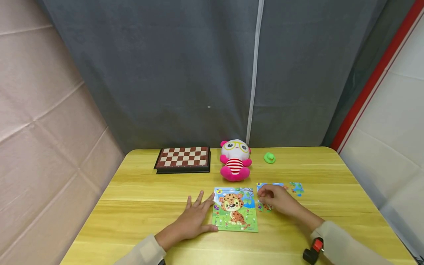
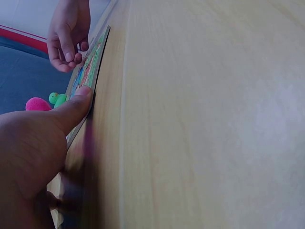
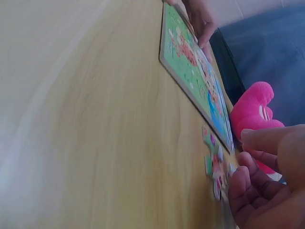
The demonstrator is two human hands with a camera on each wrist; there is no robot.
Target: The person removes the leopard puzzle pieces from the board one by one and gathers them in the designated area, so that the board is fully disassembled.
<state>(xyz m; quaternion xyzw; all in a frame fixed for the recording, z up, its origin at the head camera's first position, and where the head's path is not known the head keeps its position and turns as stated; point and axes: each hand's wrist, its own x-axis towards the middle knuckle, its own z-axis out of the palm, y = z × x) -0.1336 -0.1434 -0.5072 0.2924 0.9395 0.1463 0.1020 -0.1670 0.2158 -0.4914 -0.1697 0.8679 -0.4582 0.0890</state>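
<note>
A square leopard jigsaw puzzle board (image 1: 234, 210) lies flat on the table. My left hand (image 1: 192, 221) is spread at its left side, with the thumb on the lower left edge and the fingertips by the upper left edge. To the right of the board, my right hand (image 1: 278, 198) hovers low over loose puzzle pieces (image 1: 265, 207). Its fingers are loosely bent, and in the right wrist view a gap shows between the thumb (image 3: 259, 140) and the fingers, with no piece seen there. The hand hides part of the pieces.
Behind the board sits a pink and white plush toy (image 1: 235, 162). A checkered board box (image 1: 183, 160) stands at the back left, a small green duck (image 1: 269, 158) at the back right. One group of joined pieces (image 1: 297, 188) lies beyond the right hand.
</note>
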